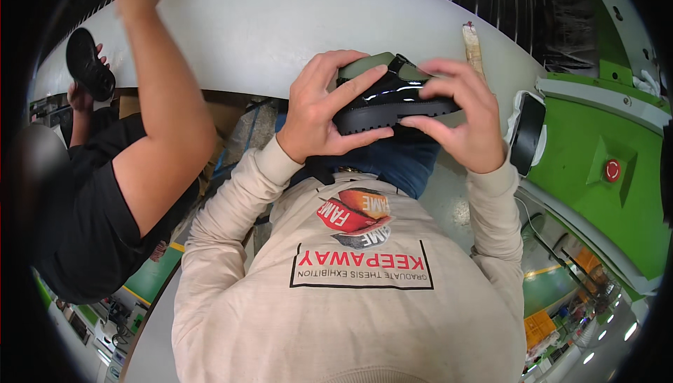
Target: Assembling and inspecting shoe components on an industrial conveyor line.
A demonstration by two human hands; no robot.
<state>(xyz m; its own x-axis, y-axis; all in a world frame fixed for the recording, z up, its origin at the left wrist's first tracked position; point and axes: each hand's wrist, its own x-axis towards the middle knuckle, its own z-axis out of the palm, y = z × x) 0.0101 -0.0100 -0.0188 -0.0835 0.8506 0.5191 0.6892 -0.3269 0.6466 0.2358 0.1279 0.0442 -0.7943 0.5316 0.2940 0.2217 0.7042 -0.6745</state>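
A glossy black shoe (390, 94) with a thick ridged sole and olive-green parts at its top is held up in front of me, side on. My left hand (324, 106) is closed around its left end, with the thumb under the sole and a finger stretched along the upper. At the right end my right hand (463, 106) has its thumb against the sole and its bent fingers on the shiny upper. Those right fingers are slightly blurred. The palms and fingers cover both ends of the shoe.
Beyond the shoe stretches a pale worktop or belt (238, 25). A narrow worn strip (472, 50) lies on it to the right. Green machinery with a red button (612, 170) stands at the right. On the left, a co-worker in black (91, 193) holds a dark shoe sole (89, 64).
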